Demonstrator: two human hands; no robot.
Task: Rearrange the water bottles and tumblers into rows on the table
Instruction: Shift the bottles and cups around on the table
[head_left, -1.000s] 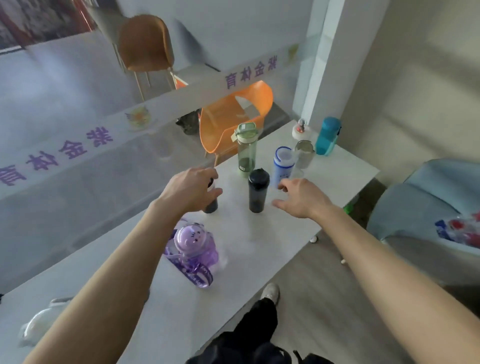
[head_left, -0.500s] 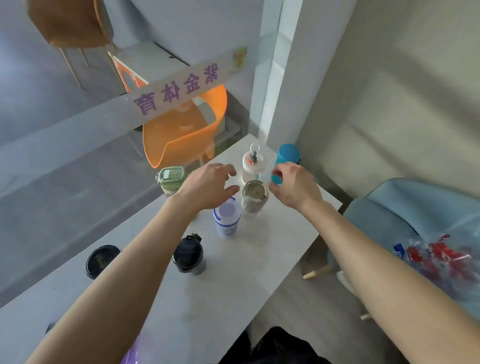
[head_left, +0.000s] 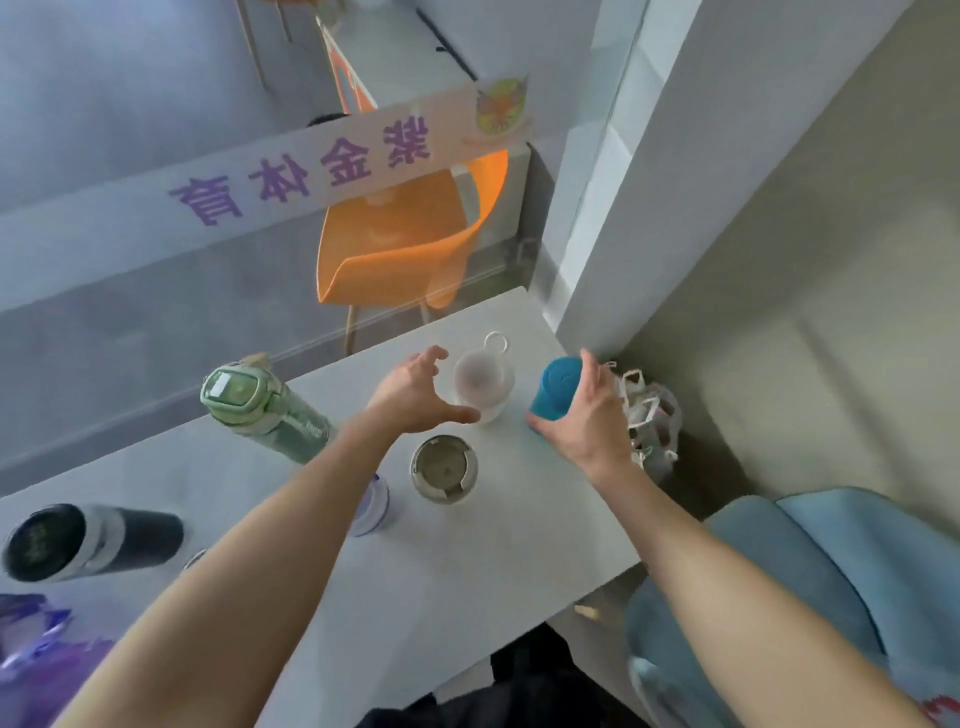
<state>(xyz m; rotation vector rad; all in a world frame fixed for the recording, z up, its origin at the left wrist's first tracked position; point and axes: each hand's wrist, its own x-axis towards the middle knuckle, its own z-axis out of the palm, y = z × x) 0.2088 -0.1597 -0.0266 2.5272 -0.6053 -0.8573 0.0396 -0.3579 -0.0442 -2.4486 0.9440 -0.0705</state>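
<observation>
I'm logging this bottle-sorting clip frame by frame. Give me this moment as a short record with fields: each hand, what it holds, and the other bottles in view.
right hand: wrapped around the blue bottle
left hand: open, beside the frosted white bottle, not gripping it
green bottle: left of the left forearm
grey-lidded tumbler: between the forearms
black bottle: far left
table: white

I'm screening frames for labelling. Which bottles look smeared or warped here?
Head view: the white bottle by the left hand is motion-blurred; wide-angle distortion leans the green bottle and black flask outward; the teal bottle in the right hand stays fairly crisp.
</observation>
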